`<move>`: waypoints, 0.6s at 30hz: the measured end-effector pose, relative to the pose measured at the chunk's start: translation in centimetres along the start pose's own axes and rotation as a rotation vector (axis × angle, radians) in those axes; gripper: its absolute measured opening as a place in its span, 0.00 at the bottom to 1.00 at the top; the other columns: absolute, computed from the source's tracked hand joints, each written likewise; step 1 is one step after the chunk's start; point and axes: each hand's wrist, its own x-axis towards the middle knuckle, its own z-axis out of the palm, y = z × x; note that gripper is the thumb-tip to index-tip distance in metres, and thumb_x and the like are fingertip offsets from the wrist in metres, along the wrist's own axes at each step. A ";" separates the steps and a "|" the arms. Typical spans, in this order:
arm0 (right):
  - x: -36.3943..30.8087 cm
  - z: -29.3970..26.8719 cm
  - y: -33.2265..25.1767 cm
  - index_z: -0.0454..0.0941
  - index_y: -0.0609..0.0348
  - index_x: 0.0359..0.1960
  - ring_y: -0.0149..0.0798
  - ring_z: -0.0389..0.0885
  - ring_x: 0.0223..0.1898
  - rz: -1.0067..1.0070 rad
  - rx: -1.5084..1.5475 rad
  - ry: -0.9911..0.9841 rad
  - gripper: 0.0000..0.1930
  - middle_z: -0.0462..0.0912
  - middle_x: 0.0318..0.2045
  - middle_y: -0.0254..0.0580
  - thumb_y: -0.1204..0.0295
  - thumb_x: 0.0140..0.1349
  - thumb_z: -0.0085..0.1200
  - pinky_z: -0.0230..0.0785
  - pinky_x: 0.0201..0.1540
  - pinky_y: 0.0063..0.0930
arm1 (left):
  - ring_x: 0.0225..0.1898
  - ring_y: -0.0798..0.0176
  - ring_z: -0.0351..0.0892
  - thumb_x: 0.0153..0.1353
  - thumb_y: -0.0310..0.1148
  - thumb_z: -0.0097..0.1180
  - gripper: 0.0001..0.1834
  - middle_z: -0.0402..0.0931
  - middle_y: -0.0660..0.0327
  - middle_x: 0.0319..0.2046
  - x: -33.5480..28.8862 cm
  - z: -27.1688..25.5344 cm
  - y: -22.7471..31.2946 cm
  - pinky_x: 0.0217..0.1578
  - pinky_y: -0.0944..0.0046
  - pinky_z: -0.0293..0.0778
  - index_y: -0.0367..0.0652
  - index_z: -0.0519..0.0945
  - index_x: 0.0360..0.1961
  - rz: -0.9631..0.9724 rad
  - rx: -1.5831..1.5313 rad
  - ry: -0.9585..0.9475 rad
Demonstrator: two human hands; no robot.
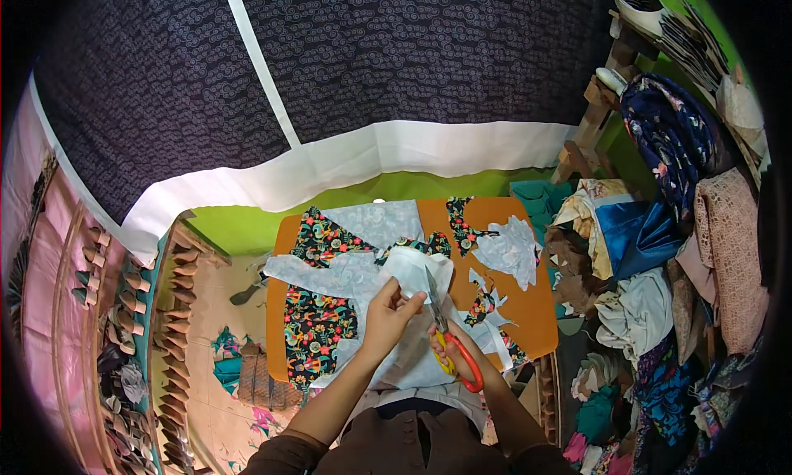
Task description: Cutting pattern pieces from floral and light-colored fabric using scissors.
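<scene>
My right hand [450, 350] is closed round the handles of a pair of scissors [469, 364], one handle red and the other yellow. Their metal blades point away from me and lie against a white piece of fabric [406, 267]. My left hand [391, 312] pinches the near edge of that piece, just left of the blades. Beneath both hands, black floral fabric [320, 320] with a pale grey-white underside spreads over an orange-brown table [528, 310]. Cut scraps [509, 246] of the same fabric lie at the table's right side.
Wooden shoe lasts [175, 355] line racks on the left. Fabric scraps [227, 364] lie on the floor beside the table. Heaped cloth [639, 310] crowds the right side, under a hanging dark blue floral cloth [664, 116]. A dark patterned curtain [429, 54] with a white border hangs behind.
</scene>
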 end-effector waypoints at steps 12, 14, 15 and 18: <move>-0.1 0.5 -0.8 0.60 0.59 0.40 0.21 0.56 0.20 0.002 0.027 0.056 0.31 0.61 0.23 0.31 0.40 0.52 0.41 0.51 0.20 0.11 | 0.19 0.79 0.66 0.51 0.29 0.58 0.16 0.66 0.68 0.16 0.1 0.1 0.3 0.18 0.79 0.60 0.42 0.61 0.19 -0.011 0.018 -0.066; -0.3 0.5 -1.0 0.61 0.59 0.39 0.20 0.56 0.19 0.022 0.034 0.081 0.30 0.61 0.22 0.31 0.41 0.52 0.41 0.51 0.18 0.11 | 0.22 0.75 0.70 0.51 0.27 0.57 0.09 0.69 0.66 0.21 0.1 -0.4 0.2 0.24 0.75 0.68 0.37 0.68 0.28 -0.062 0.076 -0.094; -0.4 0.5 -1.2 0.62 0.59 0.39 0.20 0.56 0.18 0.021 0.027 0.083 0.30 0.61 0.21 0.30 0.42 0.53 0.41 0.50 0.18 0.11 | 0.22 0.75 0.70 0.51 0.27 0.57 0.09 0.69 0.66 0.21 0.2 -0.4 0.2 0.24 0.75 0.68 0.37 0.68 0.28 -0.063 0.077 -0.094; -0.5 0.2 -1.2 0.62 0.59 0.39 0.20 0.56 0.18 0.041 0.013 0.084 0.29 0.60 0.21 0.30 0.42 0.53 0.41 0.50 0.17 0.11 | 0.21 0.75 0.70 0.51 0.26 0.57 0.11 0.67 0.66 0.19 0.4 -0.3 0.5 0.23 0.75 0.68 0.39 0.66 0.25 -0.038 0.030 -0.095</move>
